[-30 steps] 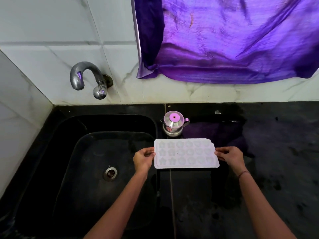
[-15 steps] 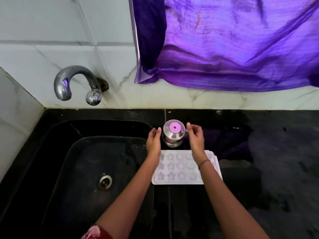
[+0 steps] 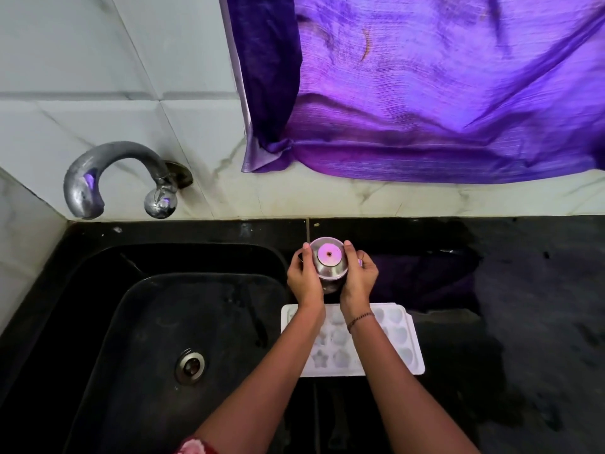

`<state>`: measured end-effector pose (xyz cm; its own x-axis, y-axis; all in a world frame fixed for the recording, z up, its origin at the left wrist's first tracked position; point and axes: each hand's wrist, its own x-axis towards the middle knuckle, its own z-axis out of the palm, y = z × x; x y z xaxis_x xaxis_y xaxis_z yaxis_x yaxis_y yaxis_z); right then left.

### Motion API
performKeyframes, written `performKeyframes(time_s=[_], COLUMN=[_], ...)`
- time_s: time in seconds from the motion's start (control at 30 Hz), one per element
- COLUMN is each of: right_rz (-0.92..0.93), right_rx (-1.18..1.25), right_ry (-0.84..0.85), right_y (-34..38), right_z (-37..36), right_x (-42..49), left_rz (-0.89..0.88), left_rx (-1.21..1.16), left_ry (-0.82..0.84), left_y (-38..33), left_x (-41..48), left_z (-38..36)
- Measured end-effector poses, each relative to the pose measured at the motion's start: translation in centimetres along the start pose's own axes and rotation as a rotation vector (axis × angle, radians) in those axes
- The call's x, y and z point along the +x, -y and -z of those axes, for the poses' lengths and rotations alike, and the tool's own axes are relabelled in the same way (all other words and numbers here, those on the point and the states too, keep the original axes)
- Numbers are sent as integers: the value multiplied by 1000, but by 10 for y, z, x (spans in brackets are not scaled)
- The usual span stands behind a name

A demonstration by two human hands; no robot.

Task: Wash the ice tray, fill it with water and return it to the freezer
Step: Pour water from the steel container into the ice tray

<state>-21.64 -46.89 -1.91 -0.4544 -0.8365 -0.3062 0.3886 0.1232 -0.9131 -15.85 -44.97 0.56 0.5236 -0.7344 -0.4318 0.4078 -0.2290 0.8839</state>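
Note:
A white ice tray (image 3: 397,342) with star and heart moulds lies flat on the black counter just right of the sink, partly hidden under my forearms. Beyond it stands a small steel pot (image 3: 329,262) with a lid that reflects purple. My left hand (image 3: 302,278) grips the pot's left side and my right hand (image 3: 358,278) grips its right side, fingers curled round it.
The black sink (image 3: 163,322) with its drain (image 3: 190,367) fills the left. A curved steel tap (image 3: 108,175) juts from the tiled wall above it. A purple cloth (image 3: 425,93) hangs over the wall at the back. Black counter (image 3: 523,322) stretches right.
Both hands set the ice tray down on the counter, let go of it, reached forward and closed round the steel pot.

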Motion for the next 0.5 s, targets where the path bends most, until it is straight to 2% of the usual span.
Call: performKeyframes(time_s=[0.37,0.5], right_rz=[50,74], right_rx=[96,79], right_ry=[42,63], right_y=[41,51], right_z=[18,36], right_x=[-36,-58], left_rz=[-61,-256], left_rx=[-33,118], left_ry=[77,166], left_y=[-30,-27], left_x=[-52,-75], left_z=[19,49])
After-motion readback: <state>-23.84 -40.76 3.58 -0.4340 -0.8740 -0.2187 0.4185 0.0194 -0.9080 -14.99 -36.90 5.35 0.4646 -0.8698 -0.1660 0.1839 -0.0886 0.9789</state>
